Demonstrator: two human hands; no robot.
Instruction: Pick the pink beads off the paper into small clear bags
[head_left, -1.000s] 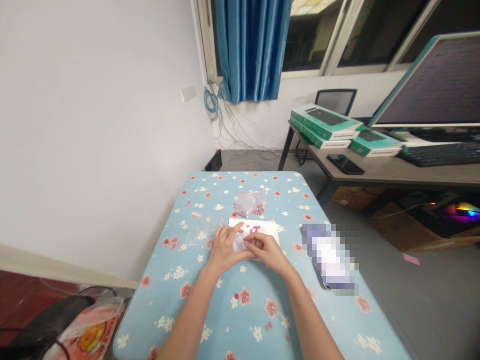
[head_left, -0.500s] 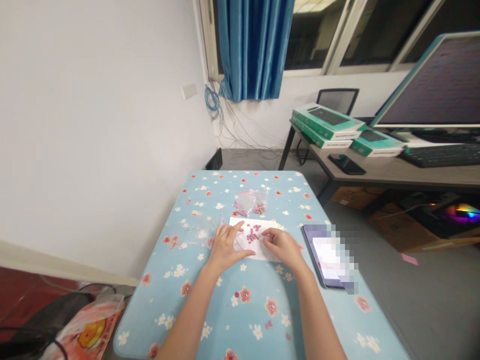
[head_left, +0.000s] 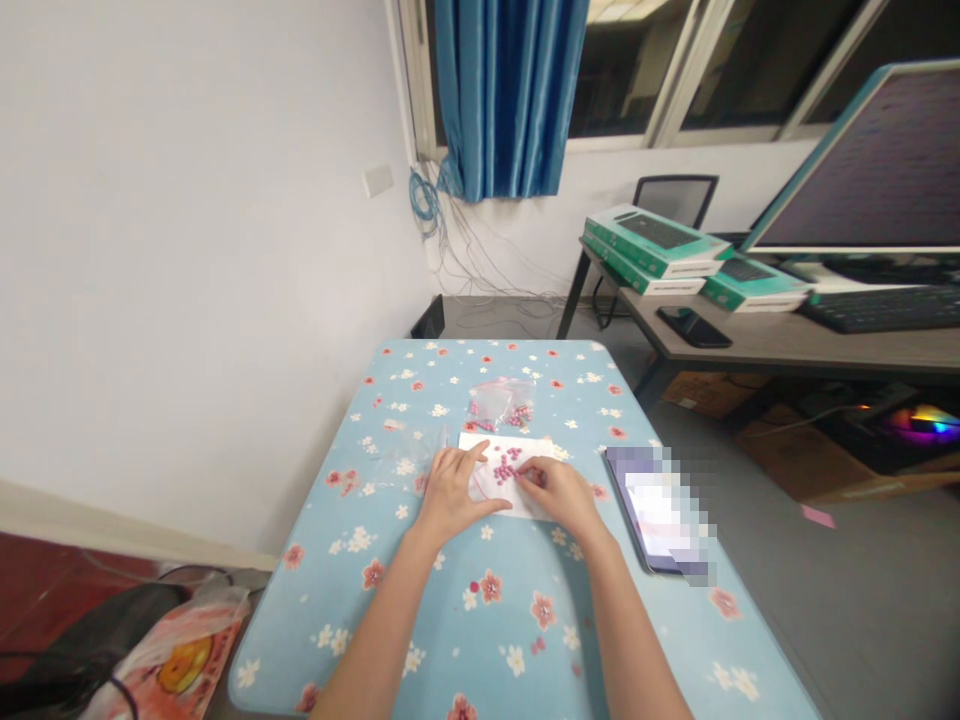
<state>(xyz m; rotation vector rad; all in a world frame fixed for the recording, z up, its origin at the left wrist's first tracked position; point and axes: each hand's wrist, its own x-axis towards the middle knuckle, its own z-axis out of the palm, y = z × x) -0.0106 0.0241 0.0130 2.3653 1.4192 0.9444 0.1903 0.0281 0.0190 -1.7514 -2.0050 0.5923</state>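
Observation:
A sheet of white paper [head_left: 510, 475] lies on the blue flowered tablecloth [head_left: 480, 620], with a small cluster of pink beads [head_left: 505, 470] on it. A thin red thread [head_left: 478, 487] seems to run across the paper. My left hand [head_left: 453, 490] rests flat on the paper's left side, fingers slightly spread. My right hand [head_left: 559, 497] is at the right of the beads, its fingertips drawn together against their edge. Anything between those fingertips is too small to see. Behind the paper lies a clear plastic bag of pink beads [head_left: 501, 405].
A second clear plastic bag [head_left: 405, 458] lies left of the paper. A tablet with a pixelated screen [head_left: 649, 510] lies at the table's right edge. The wall runs along the left. A desk with green boxes [head_left: 656, 240], a monitor and a keyboard stands beyond.
My right hand has moved left from the paper's right side, bringing its fingertips to the beads. My left hand has stayed in place on the paper.

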